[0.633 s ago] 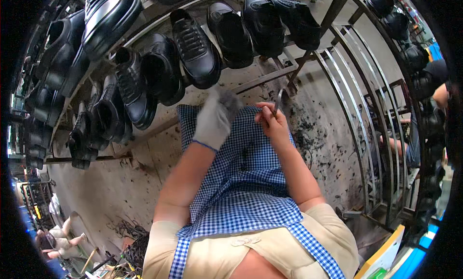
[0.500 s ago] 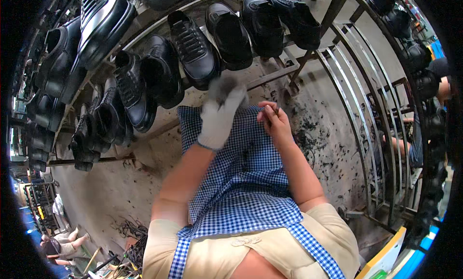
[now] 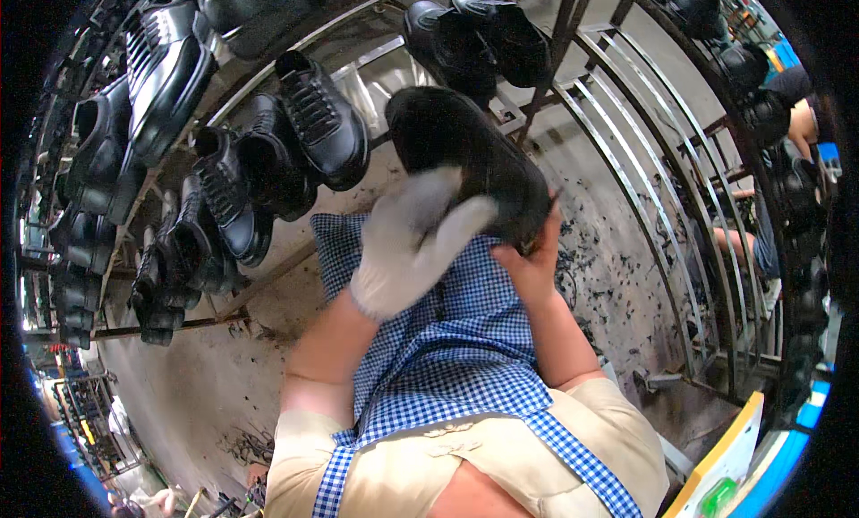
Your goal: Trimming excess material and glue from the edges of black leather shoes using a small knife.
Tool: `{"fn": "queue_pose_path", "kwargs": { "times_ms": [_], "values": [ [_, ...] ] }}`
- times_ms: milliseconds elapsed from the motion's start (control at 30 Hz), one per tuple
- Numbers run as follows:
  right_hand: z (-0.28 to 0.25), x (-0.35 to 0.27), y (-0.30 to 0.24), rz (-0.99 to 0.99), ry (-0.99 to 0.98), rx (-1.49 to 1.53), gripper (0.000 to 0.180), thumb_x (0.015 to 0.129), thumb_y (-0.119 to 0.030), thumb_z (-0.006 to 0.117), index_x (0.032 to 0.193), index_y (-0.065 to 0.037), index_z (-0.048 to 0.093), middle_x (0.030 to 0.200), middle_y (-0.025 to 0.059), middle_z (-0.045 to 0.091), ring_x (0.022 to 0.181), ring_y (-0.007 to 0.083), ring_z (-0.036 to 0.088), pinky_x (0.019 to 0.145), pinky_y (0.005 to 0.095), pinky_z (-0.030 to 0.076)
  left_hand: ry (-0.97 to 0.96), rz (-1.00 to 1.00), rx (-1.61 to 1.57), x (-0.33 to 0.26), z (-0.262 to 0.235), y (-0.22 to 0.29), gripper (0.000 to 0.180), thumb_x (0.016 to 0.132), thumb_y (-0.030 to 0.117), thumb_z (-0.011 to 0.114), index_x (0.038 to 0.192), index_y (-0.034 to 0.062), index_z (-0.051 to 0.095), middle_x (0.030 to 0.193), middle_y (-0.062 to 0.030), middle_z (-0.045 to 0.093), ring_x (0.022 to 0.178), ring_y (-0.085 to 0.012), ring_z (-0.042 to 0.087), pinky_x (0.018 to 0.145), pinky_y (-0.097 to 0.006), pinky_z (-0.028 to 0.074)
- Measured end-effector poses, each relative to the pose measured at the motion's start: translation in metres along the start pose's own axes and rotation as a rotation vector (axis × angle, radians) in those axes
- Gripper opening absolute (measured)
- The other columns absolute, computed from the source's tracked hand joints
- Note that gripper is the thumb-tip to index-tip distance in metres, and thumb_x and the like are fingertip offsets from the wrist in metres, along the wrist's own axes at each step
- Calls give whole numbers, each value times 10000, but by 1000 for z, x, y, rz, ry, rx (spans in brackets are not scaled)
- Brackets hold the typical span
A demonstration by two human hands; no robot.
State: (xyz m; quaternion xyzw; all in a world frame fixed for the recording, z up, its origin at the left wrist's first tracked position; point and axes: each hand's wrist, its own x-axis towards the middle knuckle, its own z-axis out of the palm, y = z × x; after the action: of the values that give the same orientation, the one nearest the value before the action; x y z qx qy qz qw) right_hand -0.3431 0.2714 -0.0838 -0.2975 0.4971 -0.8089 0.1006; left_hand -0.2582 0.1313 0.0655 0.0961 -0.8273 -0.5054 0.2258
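A black lace-up-style shoe (image 3: pixel 465 151) is tilted in the air in front of me, its dark sole facing me. My right hand (image 3: pixel 535 254), bare, grips the shoe's near end, its thumb on the near side and its fingers partly hidden round the far side. In a white knit glove, my left hand (image 3: pixel 412 241) lies over the shoe's lower left side, thumb and fingers spread apart. Motion blurs its fingertips, and whether they press on the shoe I cannot tell. Below both hands hangs my blue-and-white checked apron (image 3: pixel 447 375).
Black shoes (image 3: pixel 324 120) line a metal rack on the left, and two more shoes (image 3: pixel 483 44) stand beyond the held one. To the right runs a metal-barred rack (image 3: pixel 644 160). Dark scraps lie on the floor (image 3: pixel 617 294). Another person's arm (image 3: pixel 803 124) shows at the far right.
A shoe has come off the rack into my hands, leaving a gap in the row. My right hand has moved onto its near end. The view has shifted slightly.
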Motion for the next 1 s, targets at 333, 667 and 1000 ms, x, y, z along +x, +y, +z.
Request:
{"fn": "queue_pose_path", "kwargs": {
  "times_ms": [333,667,1000],
  "values": [
    [15,0,-52,228,-224,94,650,694,-167,833,1247,27,553,957,53,653,790,110,582,656,277,463,-69,-455,-1022,-71,-12,-7,405,945,146,474,1305,-39,488,1254,-154,582,1145,-232,573,983,-341,448],
    [26,49,-110,-583,-628,-807,379,666,-82,768,1035,-39,696,716,55,590,502,162,520,435,276,395,52,-524,-634,-89,-1,-8,398,936,96,455,1316,-18,491,1222,-126,595,1075,-208,599,919,-331,504],
    [42,57,-134,-837,-994,-1208,304,595,-62,682,896,-24,667,829,42,604,588,151,581,441,281,446,5,-364,-383,-90,5,-4,312,934,155,599,1192,-17,573,1105,-143,639,968,-169,623,823,-297,542]
  ]
}}
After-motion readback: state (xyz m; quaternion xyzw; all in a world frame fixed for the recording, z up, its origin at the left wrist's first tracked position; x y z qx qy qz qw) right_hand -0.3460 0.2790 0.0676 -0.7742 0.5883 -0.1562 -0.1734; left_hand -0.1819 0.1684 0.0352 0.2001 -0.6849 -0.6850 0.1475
